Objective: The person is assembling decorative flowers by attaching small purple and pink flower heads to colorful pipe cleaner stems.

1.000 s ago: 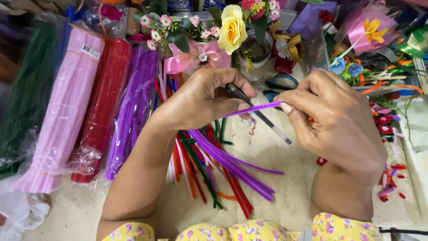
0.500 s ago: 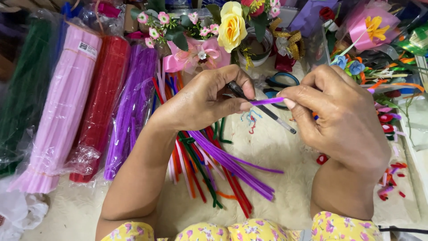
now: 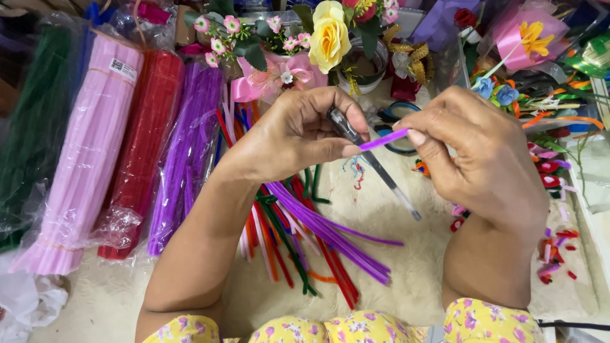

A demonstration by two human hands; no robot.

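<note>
Two hands at work, left hand point(image 3: 298, 136) gripping pen point(image 3: 372, 162), right hand point(image 3: 473, 152) pinching purple pipe cleaner point(image 3: 383, 139), seemingly touching pen.

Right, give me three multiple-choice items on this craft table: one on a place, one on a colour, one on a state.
1. Where does the pink bagged bundle lie?
A. Left of the red bagged bundle
B. Under the right hand
C. On the person's lap

2. What colour is the pipe cleaner piece pinched between the hands?
A. Green
B. Purple
C. Orange

3. How is the pen being kept?
A. Lying loose on the table
C. Standing in a cup
B. Gripped in the left hand, tip slanting down to the right

Answers: 1 A, it lies just left of the red one. 2 B, the strip from the left thumb to the right hand is purple. 3 B, the left fingers close around its upper end.
</note>
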